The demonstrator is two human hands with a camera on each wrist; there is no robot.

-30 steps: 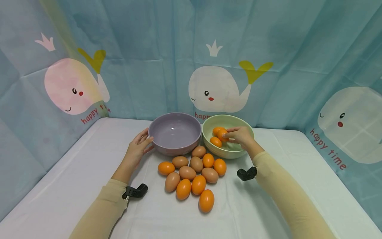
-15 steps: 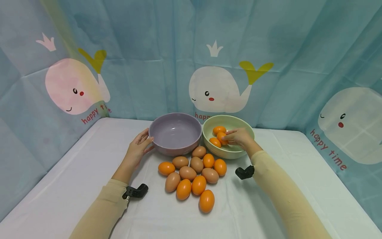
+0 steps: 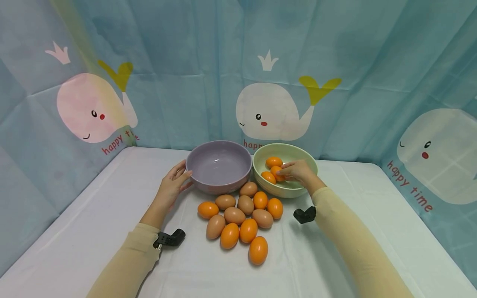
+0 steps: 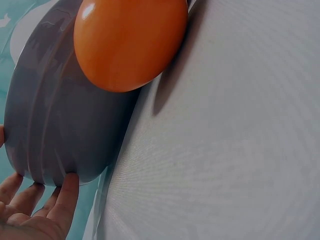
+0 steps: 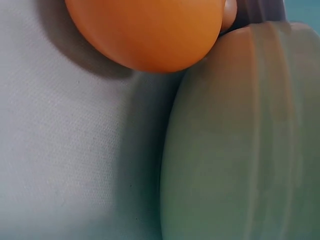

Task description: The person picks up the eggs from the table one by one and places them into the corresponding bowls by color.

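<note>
My left hand [image 3: 172, 185] rests at the left side of a purple bowl [image 3: 219, 165], thumb near the rim. In the left wrist view its fingertips [image 4: 71, 182] touch the bowl's outer wall. My right hand [image 3: 299, 173] reaches into a light green bowl [image 3: 285, 191] and pinches an orange egg [image 3: 277, 172], partly hidden by the fingers. Two more orange eggs lie beside it, one behind [image 3: 273, 162] and one in front [image 3: 268, 178]. The right hand is out of the right wrist view, which shows the green bowl's outer wall [image 5: 220, 150].
Several brown eggs [image 3: 234, 215] and orange eggs [image 3: 229, 236] lie grouped on the white tablecloth [image 3: 179, 273] before the bowls. The two bowls stand side by side against each other. A blue curtain [image 3: 179, 82] with whale pictures hangs behind the table.
My right hand has moved slightly lower into the green bowl with the orange egg, and the eggs there have shifted a little. My left hand stays at the purple bowl.
</note>
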